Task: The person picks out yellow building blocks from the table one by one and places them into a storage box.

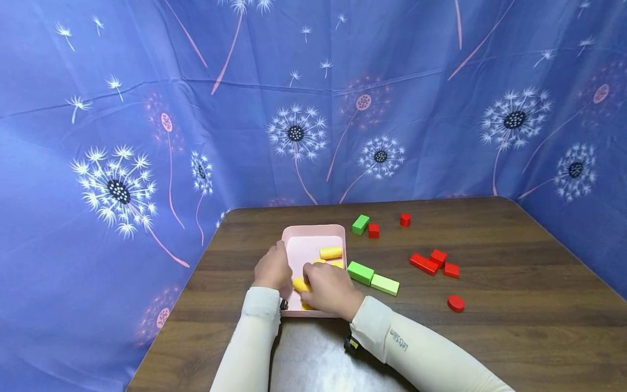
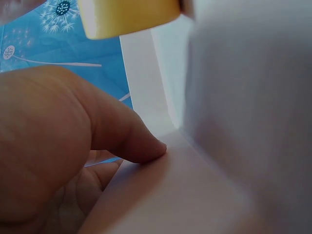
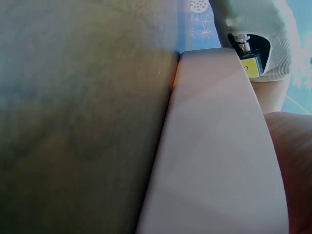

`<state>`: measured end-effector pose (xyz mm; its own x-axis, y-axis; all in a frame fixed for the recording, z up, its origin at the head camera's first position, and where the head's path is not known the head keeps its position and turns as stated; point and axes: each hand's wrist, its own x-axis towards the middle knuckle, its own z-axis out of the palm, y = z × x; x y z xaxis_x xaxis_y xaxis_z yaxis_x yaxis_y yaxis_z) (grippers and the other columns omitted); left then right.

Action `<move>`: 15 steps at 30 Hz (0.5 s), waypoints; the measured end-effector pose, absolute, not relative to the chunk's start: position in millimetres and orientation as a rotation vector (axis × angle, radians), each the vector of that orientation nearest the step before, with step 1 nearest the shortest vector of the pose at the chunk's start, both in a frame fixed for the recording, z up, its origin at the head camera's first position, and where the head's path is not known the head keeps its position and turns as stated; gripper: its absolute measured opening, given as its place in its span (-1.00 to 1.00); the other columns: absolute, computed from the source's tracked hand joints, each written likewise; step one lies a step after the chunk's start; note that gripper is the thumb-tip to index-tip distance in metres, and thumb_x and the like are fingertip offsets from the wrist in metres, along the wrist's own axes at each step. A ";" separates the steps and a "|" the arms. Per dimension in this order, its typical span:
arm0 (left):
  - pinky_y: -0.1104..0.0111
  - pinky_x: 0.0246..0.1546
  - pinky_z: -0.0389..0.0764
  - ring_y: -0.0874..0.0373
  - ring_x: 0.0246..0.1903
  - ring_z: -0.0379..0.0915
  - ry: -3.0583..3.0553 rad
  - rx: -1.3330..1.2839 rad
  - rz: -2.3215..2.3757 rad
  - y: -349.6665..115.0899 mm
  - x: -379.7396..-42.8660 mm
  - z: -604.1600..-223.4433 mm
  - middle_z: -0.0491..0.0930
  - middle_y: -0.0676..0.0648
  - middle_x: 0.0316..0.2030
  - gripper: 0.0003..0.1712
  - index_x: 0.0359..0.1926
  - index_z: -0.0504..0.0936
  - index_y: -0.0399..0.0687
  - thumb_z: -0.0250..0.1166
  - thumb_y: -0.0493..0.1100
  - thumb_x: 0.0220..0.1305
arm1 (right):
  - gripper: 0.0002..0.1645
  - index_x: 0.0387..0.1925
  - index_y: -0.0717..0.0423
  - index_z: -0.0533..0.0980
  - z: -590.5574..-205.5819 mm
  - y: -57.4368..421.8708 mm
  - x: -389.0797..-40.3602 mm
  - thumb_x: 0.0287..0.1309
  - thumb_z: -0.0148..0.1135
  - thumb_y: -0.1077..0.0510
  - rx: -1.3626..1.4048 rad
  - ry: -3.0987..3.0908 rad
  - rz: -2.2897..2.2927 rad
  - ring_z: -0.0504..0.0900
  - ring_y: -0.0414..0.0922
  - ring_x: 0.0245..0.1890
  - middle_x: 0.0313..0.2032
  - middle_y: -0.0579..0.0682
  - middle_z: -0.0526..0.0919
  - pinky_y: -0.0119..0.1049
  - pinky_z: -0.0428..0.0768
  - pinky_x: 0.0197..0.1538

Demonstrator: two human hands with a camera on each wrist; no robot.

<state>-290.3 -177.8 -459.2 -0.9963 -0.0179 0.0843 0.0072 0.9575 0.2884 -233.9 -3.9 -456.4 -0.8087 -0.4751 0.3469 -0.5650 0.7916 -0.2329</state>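
Observation:
A pink box (image 1: 313,231) with low walls stands near the table's front edge, and several yellow cylinders (image 1: 331,252) lie in it. My left hand (image 1: 272,267) grips the box's left wall; in the left wrist view the thumb (image 2: 131,136) presses on the wall while the other fingers sit outside. My right hand (image 1: 333,288) reaches over the box's front right part and holds a yellow cylinder (image 1: 301,285) at its fingertips. That yellow cylinder (image 2: 131,17) also shows at the top of the left wrist view. The right wrist view mostly shows the box's outer wall (image 3: 214,146), with the right fingers hidden.
Right of the box lie a green block (image 1: 361,273) and a light green block (image 1: 385,285), end to end. Another green block (image 1: 360,224) and a red cube (image 1: 374,231) are farther back. Several red pieces (image 1: 424,264) are spread across the table's right part.

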 end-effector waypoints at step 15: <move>-0.20 0.27 0.48 -0.35 0.29 0.45 -3.115 -0.091 -0.559 -181.3 -276.9 -437.4 0.39 -0.39 0.40 -0.06 0.57 0.05 -0.38 0.23 -0.21 0.25 | -0.72 -0.30 -0.04 0.61 -434.3 37.9 -232.6 0.13 0.40 -0.13 0.678 -2.688 0.468 0.50 -0.19 -0.49 -0.45 -0.21 0.55 -0.24 0.47 -0.42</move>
